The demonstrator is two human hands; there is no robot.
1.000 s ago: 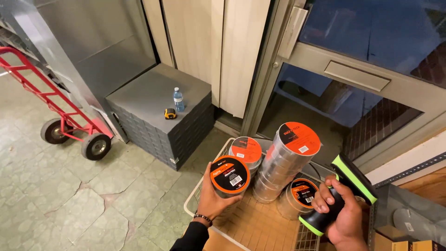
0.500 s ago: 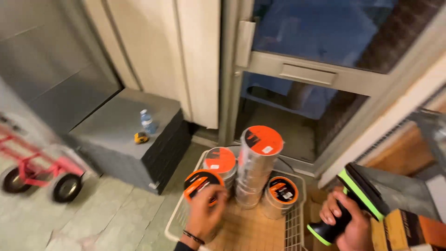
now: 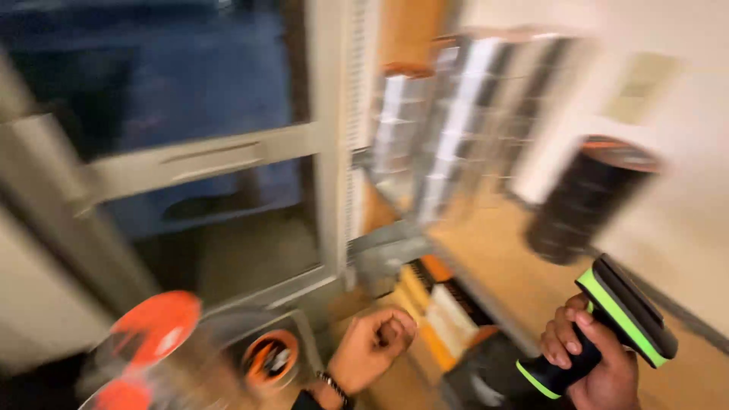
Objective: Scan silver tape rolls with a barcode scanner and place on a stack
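My right hand (image 3: 588,357) grips a black handheld scanner with bright green trim (image 3: 619,323) at the lower right, its head pointing up and to the right. My left hand (image 3: 372,345) is curled into a loose fist at the bottom centre with nothing visible in it. Just left of that hand lies an orange-and-black roll (image 3: 271,357) in a wire basket. A tall stack of clear-wrapped rolls with an orange top (image 3: 152,326) stands at the lower left. The whole view is heavily blurred.
A pale door frame with dark glass panels (image 3: 197,159) fills the left. On a wooden shelf (image 3: 501,266) to the right stand stacks of silvery rolls (image 3: 425,129) and a stack of black rolls with an orange top (image 3: 585,197). Orange and white boxes (image 3: 448,311) sit below.
The view has swung sharply to the right, from the floor and basket to the shelf. My left hand no longer holds the orange-and-black roll. My right hand still holds the scanner.
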